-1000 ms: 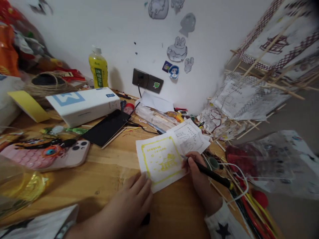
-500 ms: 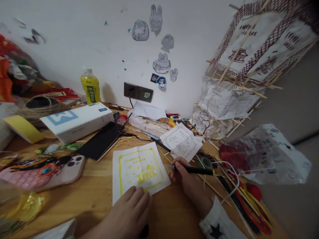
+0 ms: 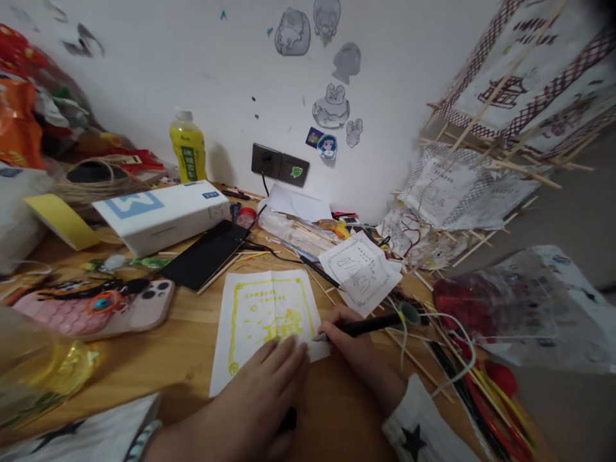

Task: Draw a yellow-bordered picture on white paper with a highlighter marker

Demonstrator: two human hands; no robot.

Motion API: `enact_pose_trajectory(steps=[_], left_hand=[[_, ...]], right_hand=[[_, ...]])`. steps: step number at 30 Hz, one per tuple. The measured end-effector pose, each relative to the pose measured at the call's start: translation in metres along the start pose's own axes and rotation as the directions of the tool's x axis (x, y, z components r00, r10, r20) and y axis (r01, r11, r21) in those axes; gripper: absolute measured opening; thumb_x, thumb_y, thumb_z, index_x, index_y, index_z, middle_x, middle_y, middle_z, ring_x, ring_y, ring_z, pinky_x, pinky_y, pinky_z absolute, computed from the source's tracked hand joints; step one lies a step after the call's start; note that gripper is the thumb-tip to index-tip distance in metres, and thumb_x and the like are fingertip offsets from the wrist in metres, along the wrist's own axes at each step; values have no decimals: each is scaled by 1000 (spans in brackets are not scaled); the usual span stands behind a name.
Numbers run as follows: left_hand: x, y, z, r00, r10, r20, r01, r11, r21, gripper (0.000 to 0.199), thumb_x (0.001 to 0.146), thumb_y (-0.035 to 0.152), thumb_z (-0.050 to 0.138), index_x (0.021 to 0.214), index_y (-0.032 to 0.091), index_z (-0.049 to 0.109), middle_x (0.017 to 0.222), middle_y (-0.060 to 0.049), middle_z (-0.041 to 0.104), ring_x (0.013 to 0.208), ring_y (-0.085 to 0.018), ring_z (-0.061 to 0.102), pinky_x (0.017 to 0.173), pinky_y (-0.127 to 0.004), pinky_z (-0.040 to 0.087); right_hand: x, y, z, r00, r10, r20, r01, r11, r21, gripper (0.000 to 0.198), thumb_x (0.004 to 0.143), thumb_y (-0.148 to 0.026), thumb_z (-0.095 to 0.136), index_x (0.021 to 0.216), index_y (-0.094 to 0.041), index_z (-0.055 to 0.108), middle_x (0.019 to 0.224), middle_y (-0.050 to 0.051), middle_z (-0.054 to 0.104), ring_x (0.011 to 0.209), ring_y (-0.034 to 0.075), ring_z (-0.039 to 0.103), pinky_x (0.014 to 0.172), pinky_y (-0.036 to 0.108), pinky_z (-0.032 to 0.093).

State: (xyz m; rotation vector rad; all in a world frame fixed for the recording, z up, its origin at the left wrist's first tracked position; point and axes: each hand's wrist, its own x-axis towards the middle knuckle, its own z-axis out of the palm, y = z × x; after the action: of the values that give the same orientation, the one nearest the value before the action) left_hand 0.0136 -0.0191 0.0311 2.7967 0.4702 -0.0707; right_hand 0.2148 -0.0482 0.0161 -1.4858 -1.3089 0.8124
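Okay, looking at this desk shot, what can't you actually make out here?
All in the head view:
- Small yellow writing on the yellow-bordered sheet: too small to read.
- Sheet's lower right part: covered by the left hand.
- Pen tip: hidden where the right hand meets the paper.
- Dark object under the left hand's heel: mostly hidden.
- Paper lantern: cut off by the top and right edges.
- Bottle label: blurred.

A: Left of desk? A yellow bottle (image 3: 188, 146) is stood at the wall, a white box (image 3: 161, 212) laid before it, a black tablet (image 3: 206, 254) beside.

B: A pink-cased phone (image 3: 96, 307) is laid nearer. Bamboo-framed lanterns (image 3: 505, 122) are stacked right.
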Motion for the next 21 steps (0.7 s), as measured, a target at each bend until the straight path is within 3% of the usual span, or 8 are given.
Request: enact_pose_trajectory(steps=[4,6,10,17,21], left_hand=[[0,-3,4,999,33,-36,-34,999,-33,70,74,27,59,139,5,45,144,-19,44,130,-36,40,111,-51,30],[0,-2,0,1000,18,5,-18,999,-43,75,70,22,59,141,5,41,147,-19,40,132,-37,38,110,-53,30],[1,0,-8,993,-12,119,17,999,-39,84,61,13,56,143,3,38,152,-20,30,136,-39,32,110,-56,30],[-1,-3,1,998,6,61,-3,999,-44,83,64,16,56,144,4,37,153,-19,27,136,-38,32,110,-56,29],[1,-1,-3,992,-11,122,13,1000,-15,83,64,14,56,143,3,38,152,-20,27,136,-39,32,110,-56,29]], right_hand=[[1,7,-1,995,-97,36,102,971,-216,22,75,-19,56,53,-20,51,55,-4,50,55,12,44,53,24,35],[0,8,-1,990,-122,69,136,957,-256,23,77,-19,55,54,-20,52,56,-3,51,56,13,45,53,25,35],[-2,9,-2,987,-138,80,155,949,-273,24,78,-19,54,54,-21,52,56,-2,51,55,13,44,51,25,34],[-2,1,0,985,-141,105,166,939,-300,23,77,-19,53,54,-21,50,57,-3,51,55,13,43,51,26,33],[-1,-4,2,983,-141,120,166,956,-242,23,75,-19,51,52,-21,47,55,-3,46,53,13,41,48,25,31]])
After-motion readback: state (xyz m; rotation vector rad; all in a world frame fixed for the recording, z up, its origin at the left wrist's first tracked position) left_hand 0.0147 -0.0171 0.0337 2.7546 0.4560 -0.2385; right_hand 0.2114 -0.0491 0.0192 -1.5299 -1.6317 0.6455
